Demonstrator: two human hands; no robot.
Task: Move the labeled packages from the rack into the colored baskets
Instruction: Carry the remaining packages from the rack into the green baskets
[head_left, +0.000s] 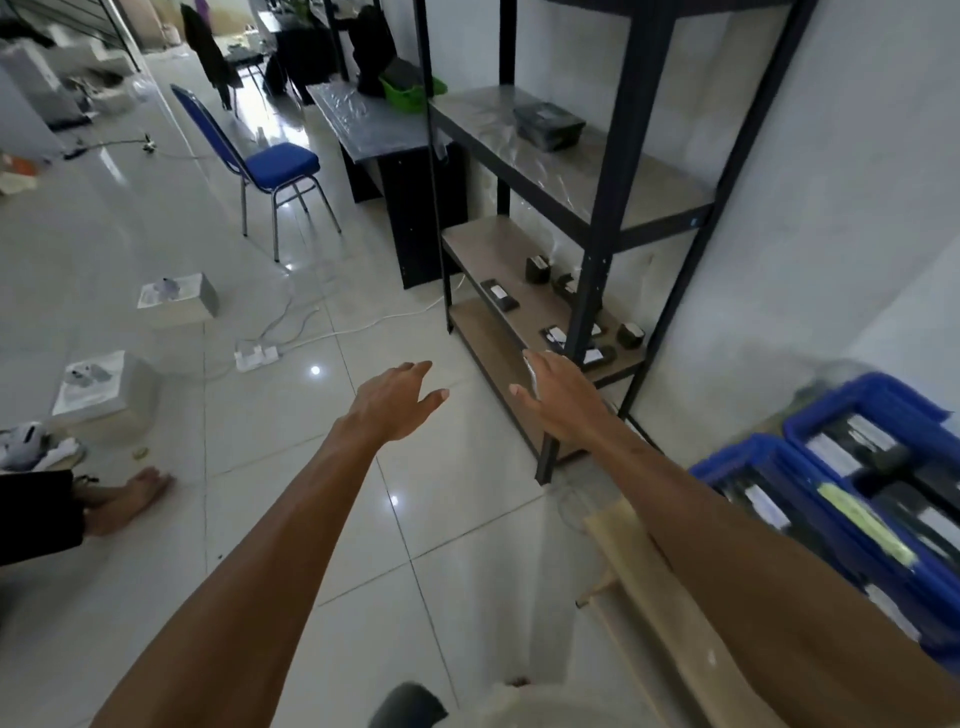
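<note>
Both arms reach forward over the pale tiled floor (260, 467), and neither hand holds anything. The left hand (400, 400) is spread wide, fingers straight and thumb out to the right. The right hand (563, 402) is also wide, fingers straight, and in this view it overlaps the near corner of the rack's lowest shelf, though I cannot tell whether it touches it. The rack (587, 291), a dark metal frame with wooden shelves, stands against the right wall. Several small dark packages (498, 295) with white labels lie scattered on its lower shelf, well apart from one another. A larger dark box (548, 124) sits on the shelf above. At the near right, two blue baskets (737, 454) stand side by side, touching, and hold more dark labelled packages, blurred here. Beyond the rack, a green basket (410, 93) rests on a desk (358, 119), with a blue chair (270, 161) to its left. A white power strip (257, 356) lies on the floor, and a bare foot (130, 493) shows at the left edge.
</note>
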